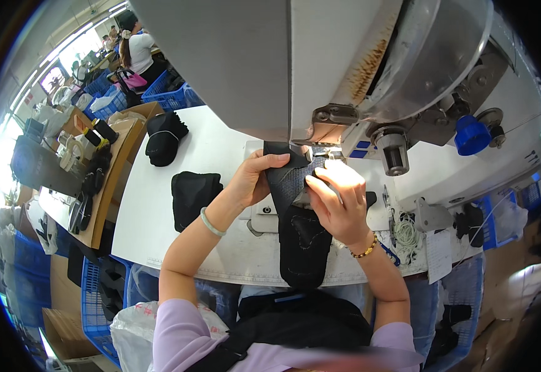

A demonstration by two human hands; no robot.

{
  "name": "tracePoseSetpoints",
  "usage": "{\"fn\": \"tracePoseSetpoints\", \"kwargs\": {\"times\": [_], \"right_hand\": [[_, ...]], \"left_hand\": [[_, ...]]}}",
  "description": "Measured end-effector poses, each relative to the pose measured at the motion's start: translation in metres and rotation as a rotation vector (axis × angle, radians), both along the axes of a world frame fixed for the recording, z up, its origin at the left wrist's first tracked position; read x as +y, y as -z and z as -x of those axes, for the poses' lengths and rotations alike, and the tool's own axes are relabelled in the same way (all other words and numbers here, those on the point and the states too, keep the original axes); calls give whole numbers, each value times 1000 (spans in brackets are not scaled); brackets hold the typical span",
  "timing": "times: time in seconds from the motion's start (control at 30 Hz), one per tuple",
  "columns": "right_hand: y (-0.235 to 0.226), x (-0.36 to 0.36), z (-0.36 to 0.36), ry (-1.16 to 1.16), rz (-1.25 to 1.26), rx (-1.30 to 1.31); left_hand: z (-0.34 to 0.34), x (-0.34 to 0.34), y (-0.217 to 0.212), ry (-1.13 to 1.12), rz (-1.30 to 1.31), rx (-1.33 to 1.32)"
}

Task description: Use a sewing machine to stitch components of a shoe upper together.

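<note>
A black fabric piece (305,254) with a grey textured part (296,181) lies under the sewing machine's head and hangs toward me over the table's near edge. Pale stitch lines show on its black lower part. My left hand (253,178) pinches its upper left side, thumb on top and the other fingers partly hidden beneath. With fingers bent, my right hand (340,201) grips the upper right side, close to the needle area. The sewing machine (245,62) fills the top of the view, and its lamp lights my right fingers.
Two bundles of black pieces, a folded stack (196,197) and a tied one (164,139), rest on the white table (140,211). Right of the work lie tangled white cord (407,232) and a paper sheet (439,254). Blue baskets (100,310) stand below. Another person (139,53) sits far left.
</note>
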State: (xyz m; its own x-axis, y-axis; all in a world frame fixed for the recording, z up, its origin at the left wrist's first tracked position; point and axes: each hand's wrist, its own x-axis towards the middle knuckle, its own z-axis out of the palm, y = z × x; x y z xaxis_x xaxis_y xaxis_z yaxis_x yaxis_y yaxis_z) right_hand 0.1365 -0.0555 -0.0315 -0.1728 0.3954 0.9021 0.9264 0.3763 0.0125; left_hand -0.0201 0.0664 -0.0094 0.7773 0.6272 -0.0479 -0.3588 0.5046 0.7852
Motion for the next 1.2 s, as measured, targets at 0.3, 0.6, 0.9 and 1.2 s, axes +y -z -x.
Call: {"fn": "tracePoseSetpoints", "kwargs": {"times": [0.3,0.6,0.9,1.2], "right_hand": [[4,-1,-1,-6,-5,-7],[-3,-5,-13,-125,-37,-44],[-3,-10,-15,-124,-10,-19],[-3,-4,-37,-266,26,148]], "left_hand": [[4,-12,5,-26,-45,20],[0,-37,0,-183,-222,16],[7,-43,12,-201,-152,18],[-11,-74,7,-377,-319,23]]}}
